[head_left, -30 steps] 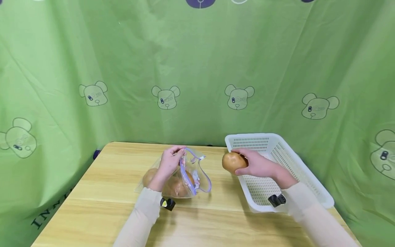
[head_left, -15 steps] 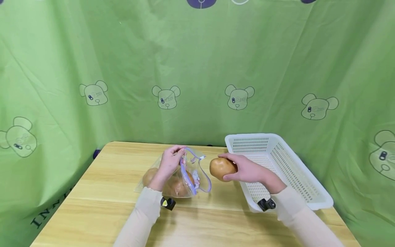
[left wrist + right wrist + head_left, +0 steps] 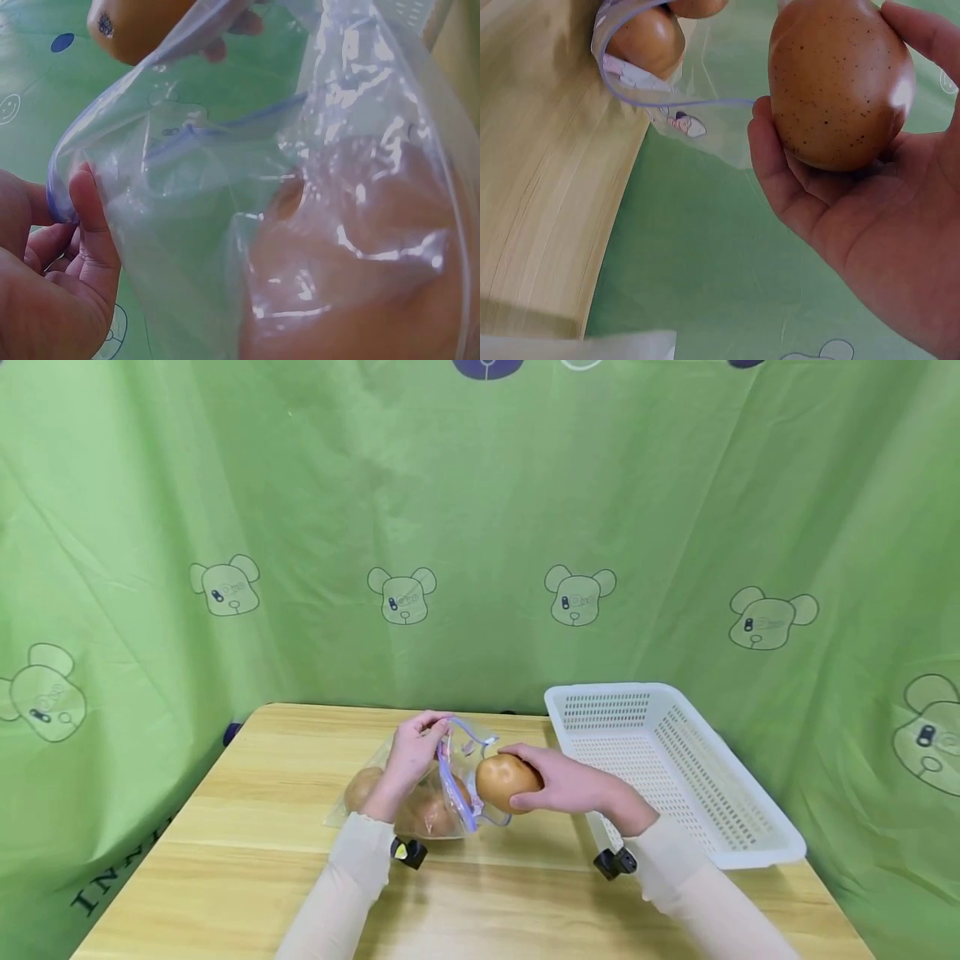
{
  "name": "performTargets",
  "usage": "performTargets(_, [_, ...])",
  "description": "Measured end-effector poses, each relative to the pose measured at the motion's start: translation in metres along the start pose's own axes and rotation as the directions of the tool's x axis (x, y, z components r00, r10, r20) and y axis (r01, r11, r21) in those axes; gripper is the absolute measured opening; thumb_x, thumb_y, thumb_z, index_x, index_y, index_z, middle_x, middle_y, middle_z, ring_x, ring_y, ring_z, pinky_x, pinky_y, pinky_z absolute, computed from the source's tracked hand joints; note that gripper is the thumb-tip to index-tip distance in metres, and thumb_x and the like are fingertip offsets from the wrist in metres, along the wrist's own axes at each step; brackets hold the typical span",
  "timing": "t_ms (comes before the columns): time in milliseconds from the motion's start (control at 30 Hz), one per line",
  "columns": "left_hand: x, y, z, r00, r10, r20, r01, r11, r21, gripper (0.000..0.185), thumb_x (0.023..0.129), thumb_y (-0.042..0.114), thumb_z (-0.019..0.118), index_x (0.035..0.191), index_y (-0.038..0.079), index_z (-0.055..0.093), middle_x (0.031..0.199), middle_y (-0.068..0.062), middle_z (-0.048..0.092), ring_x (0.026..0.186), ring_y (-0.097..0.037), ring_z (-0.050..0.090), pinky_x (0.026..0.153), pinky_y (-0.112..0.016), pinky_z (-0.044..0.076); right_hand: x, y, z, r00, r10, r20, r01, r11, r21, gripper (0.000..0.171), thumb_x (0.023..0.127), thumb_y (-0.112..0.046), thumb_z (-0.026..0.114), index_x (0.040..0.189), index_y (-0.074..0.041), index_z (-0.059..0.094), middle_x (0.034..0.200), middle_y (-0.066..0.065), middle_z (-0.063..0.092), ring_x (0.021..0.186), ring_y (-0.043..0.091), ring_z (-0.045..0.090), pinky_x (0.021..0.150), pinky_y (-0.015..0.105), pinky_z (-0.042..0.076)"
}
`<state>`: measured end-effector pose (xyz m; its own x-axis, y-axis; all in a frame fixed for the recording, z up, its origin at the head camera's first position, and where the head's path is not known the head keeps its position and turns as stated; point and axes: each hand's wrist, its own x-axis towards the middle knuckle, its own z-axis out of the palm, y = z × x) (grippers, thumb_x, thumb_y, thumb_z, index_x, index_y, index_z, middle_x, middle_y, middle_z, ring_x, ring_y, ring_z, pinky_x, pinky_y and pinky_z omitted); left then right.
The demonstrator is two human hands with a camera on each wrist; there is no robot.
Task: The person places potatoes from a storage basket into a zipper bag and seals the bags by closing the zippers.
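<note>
My left hand (image 3: pixel 412 752) pinches the purple-edged rim of a clear zip bag (image 3: pixel 202 240), keeping its mouth apart toward the right. Through the plastic several brown fruits (image 3: pixel 363 789) show, lying at the bottom on the table. A speckled brown pear (image 3: pixel 840 82) sits between the thumb and fingers of my right hand (image 3: pixel 566 781). That pear is right at the bag's mouth and covers part of the purple rim in the head view. In the left wrist view, the pear's dark-spotted end (image 3: pixel 106 26) appears above the bag rim.
A white perforated plastic basket (image 3: pixel 738 777) stands on the right of the wooden table (image 3: pixel 247 843), behind my right forearm. Green cloth (image 3: pixel 480 652) with bear drawings hangs beyond the table's back edge.
My right hand has carried the pear leftward, from the basket's left edge over to the bag's mouth. My left hand and the bag have stayed in place.
</note>
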<state>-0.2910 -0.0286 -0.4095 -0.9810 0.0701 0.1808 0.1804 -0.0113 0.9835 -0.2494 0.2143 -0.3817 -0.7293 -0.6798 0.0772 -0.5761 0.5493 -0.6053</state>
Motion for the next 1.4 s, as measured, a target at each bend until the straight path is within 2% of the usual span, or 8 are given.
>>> performTargets(133, [0.000, 0.002, 0.000, 1.000, 0.003, -0.006, -0.003, 1.000, -0.002, 0.025, 0.094, 0.004, 0.053, 0.115, -0.005, 0.062, 0.082, -0.009, 0.056, 0.056, -0.010, 0.052, 0.049, -0.019, 0.050, 0.005, -0.004, 0.002, 1.000, -0.013, 0.005, 0.013, 1.000, -0.006, 0.060, 0.084, -0.031, 0.068, 0.135, -0.008, 0.043, 0.112, 0.003, 0.058, 0.095, 0.015, 0.058, 0.082, 0.034, 0.051])
performTargets(267, [0.000, 0.003, 0.000, 1.000, 0.010, -0.010, -0.010, 1.000, 0.006, 0.024, 0.095, 0.004, 0.052, 0.115, -0.005, 0.062, 0.083, -0.010, 0.057, 0.056, -0.010, 0.052, 0.049, -0.019, 0.050, 0.008, -0.005, 0.005, 1.000, -0.016, 0.013, 0.016, 1.000, 0.000, 0.058, 0.087, -0.029, 0.066, 0.135, -0.007, 0.042, 0.113, 0.003, 0.058, 0.097, 0.015, 0.057, 0.085, 0.036, 0.050])
performTargets(567, [-0.001, 0.003, 0.000, 1.000, 0.012, -0.008, -0.012, 1.000, 0.007, 0.024, 0.094, 0.004, 0.053, 0.115, -0.003, 0.063, 0.085, -0.010, 0.058, 0.056, -0.010, 0.052, 0.048, -0.019, 0.049, 0.012, -0.002, 0.018, 0.998, -0.022, 0.061, 0.018, 0.998, 0.068, 0.056, 0.091, -0.028, 0.062, 0.136, -0.003, 0.039, 0.112, 0.007, 0.059, 0.097, 0.018, 0.058, 0.083, 0.034, 0.051])
performTargets(833, [-0.002, 0.006, 0.000, 1.000, 0.018, 0.001, -0.018, 1.000, 0.023, 0.024, 0.094, 0.003, 0.053, 0.115, -0.006, 0.062, 0.088, -0.017, 0.060, 0.054, -0.009, 0.051, 0.046, -0.017, 0.047, 0.014, 0.000, 0.024, 0.998, -0.029, 0.054, 0.026, 0.999, 0.046, 0.059, 0.091, -0.028, 0.062, 0.137, 0.000, 0.038, 0.110, 0.008, 0.060, 0.094, 0.017, 0.059, 0.082, 0.033, 0.051])
performTargets(1000, [-0.011, 0.024, 0.000, 0.999, 0.025, 0.024, -0.026, 0.999, 0.033, 0.025, 0.094, 0.000, 0.051, 0.115, -0.010, 0.060, 0.089, -0.021, 0.059, 0.055, -0.010, 0.051, 0.046, -0.017, 0.046, 0.014, -0.003, 0.025, 1.000, 0.008, -0.006, -0.008, 1.000, 0.012, 0.069, 0.090, -0.034, 0.062, 0.141, 0.003, 0.033, 0.115, 0.012, 0.059, 0.098, 0.019, 0.059, 0.087, 0.037, 0.050])
performTargets(1100, [-0.018, 0.035, 0.001, 0.999, 0.027, 0.031, -0.028, 0.999, 0.036, 0.025, 0.094, -0.001, 0.050, 0.115, -0.012, 0.058, 0.087, -0.019, 0.059, 0.055, -0.009, 0.050, 0.047, -0.016, 0.045, 0.015, -0.001, 0.027, 0.997, 0.039, -0.066, -0.040, 0.999, -0.017, 0.073, 0.089, -0.037, 0.063, 0.142, 0.004, 0.032, 0.120, 0.015, 0.057, 0.102, 0.022, 0.058, 0.090, 0.040, 0.048])
performTargets(1200, [-0.019, 0.037, 0.002, 0.999, 0.025, 0.042, -0.026, 0.999, 0.033, 0.025, 0.094, -0.002, 0.050, 0.115, -0.013, 0.058, 0.086, -0.019, 0.058, 0.055, -0.008, 0.049, 0.047, -0.015, 0.044, 0.015, 0.000, 0.030, 0.989, 0.076, -0.125, -0.079, 0.997, -0.025, 0.076, 0.088, -0.039, 0.065, 0.142, 0.003, 0.033, 0.123, 0.017, 0.057, 0.104, 0.024, 0.058, 0.090, 0.041, 0.048])
performTargets(1400, [-0.020, 0.038, 0.004, 0.998, 0.019, 0.066, -0.021, 0.999, 0.029, 0.026, 0.094, -0.002, 0.050, 0.116, -0.013, 0.058, 0.085, -0.020, 0.057, 0.056, -0.009, 0.049, 0.047, -0.016, 0.045, 0.018, 0.003, 0.037, 0.965, 0.135, -0.225, -0.139, 0.990, -0.005, 0.077, 0.081, -0.042, 0.071, 0.139, -0.002, 0.040, 0.118, 0.015, 0.060, 0.098, 0.022, 0.061, 0.084, 0.038, 0.051])
